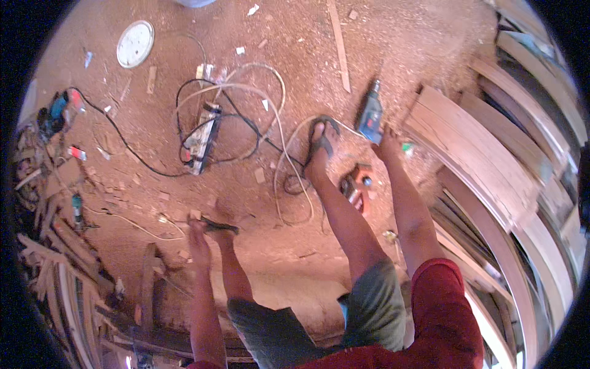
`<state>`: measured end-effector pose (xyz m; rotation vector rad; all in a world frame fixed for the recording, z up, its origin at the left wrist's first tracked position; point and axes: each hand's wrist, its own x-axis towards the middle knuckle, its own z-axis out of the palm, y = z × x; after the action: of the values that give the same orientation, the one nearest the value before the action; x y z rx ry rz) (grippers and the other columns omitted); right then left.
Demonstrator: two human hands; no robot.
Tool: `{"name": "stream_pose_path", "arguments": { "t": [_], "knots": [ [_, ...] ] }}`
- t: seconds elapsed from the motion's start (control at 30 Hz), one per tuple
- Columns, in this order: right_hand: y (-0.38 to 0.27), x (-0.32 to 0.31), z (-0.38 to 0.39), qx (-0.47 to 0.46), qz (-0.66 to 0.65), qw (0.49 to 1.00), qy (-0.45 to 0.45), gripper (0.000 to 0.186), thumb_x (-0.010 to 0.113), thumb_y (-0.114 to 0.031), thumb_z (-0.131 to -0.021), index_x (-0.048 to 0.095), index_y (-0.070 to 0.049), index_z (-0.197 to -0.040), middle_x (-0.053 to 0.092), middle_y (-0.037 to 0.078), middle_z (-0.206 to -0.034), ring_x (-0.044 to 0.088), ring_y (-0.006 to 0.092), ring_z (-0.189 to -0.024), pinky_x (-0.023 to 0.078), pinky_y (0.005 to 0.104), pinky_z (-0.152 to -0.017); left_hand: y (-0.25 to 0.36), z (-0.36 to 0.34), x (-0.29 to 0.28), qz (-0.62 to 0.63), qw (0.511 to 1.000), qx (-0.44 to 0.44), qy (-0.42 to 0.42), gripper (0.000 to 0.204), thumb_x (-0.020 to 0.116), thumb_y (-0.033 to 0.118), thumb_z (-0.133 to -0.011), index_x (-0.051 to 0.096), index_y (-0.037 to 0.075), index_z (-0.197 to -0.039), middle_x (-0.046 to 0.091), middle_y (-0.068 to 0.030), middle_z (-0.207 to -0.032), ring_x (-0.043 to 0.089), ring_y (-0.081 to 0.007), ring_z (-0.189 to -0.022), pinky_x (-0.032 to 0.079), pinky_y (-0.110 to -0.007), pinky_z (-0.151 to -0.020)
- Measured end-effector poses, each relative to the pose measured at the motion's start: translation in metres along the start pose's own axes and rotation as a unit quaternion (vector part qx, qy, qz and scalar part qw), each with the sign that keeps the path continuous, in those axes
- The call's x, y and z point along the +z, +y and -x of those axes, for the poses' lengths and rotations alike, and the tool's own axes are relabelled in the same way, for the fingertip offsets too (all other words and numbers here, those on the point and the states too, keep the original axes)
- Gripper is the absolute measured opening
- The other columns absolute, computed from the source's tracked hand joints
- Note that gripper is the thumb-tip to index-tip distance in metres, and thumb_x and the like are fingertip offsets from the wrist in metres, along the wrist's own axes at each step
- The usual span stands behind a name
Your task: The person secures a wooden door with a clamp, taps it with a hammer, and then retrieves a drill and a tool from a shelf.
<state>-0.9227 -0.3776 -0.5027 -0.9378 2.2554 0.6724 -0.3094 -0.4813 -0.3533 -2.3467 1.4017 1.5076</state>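
Note:
My right hand [388, 146] reaches down at the right of the ground, its fingers spread beside the lower end of a corded drill [371, 115]. The thumb lies close to the drill's blue end; whether it touches cannot be made out. The drill's chuck points away from me. My left hand [198, 237] is low at the left, closed with a small wood block [195, 214] at its fingertips, close to my sandalled left foot [222, 230]. Between my right leg and right forearm sits an orange and silver power tool [356, 189].
A power strip [204, 140] lies amid looped cords ahead of me. Curved wooden boards [470, 150] are stacked at the right. Scrap wood [61, 258] heaps at the left, near a teal tool [58, 107]. A round white lid [135, 44] lies on the sawdust-covered ground.

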Motion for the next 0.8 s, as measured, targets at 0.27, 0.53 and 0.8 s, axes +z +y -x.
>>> {"name": "stream_pose_path", "arguments": {
  "t": [0.27,0.53,0.8],
  "knots": [
    [0.039,0.078,-0.048,-0.071,0.003,0.991,-0.113,0.099,0.076,-0.023,-0.073,0.02,-0.012,-0.153,0.042,0.02,-0.143,0.053,0.0354,-0.121,0.05,0.0486,-0.094,0.065,0.164,0.033,-0.256,0.955,-0.085,-0.123,0.057,0.046,0.046,-0.1,0.058,-0.005,-0.123,0.066,-0.021,-0.109,0.061,-0.0297,-0.106,0.046,-0.041,-0.094],
    [0.017,-0.045,0.005,-0.129,-0.076,0.974,-0.168,0.091,0.073,-0.02,-0.076,0.024,-0.012,-0.151,0.07,0.02,-0.098,0.069,0.0341,-0.095,0.054,0.0413,-0.082,0.317,0.176,0.03,-0.205,0.972,0.012,-0.113,0.049,0.039,0.037,-0.105,0.06,-0.004,-0.122,0.066,-0.0161,-0.115,0.061,-0.0284,-0.108,0.047,-0.038,-0.093],
    [0.065,-0.165,0.08,0.035,-0.363,0.912,-0.19,0.105,0.081,-0.05,-0.064,0.033,-0.004,-0.146,0.064,0.024,-0.12,0.063,0.0401,-0.11,0.048,0.0473,-0.097,0.441,0.172,-0.049,-0.079,0.995,-0.046,-0.05,0.047,0.038,0.041,-0.105,0.062,0.002,-0.118,0.068,-0.01,-0.099,0.064,-0.0173,-0.089,0.053,-0.032,-0.071]
  ]
}}
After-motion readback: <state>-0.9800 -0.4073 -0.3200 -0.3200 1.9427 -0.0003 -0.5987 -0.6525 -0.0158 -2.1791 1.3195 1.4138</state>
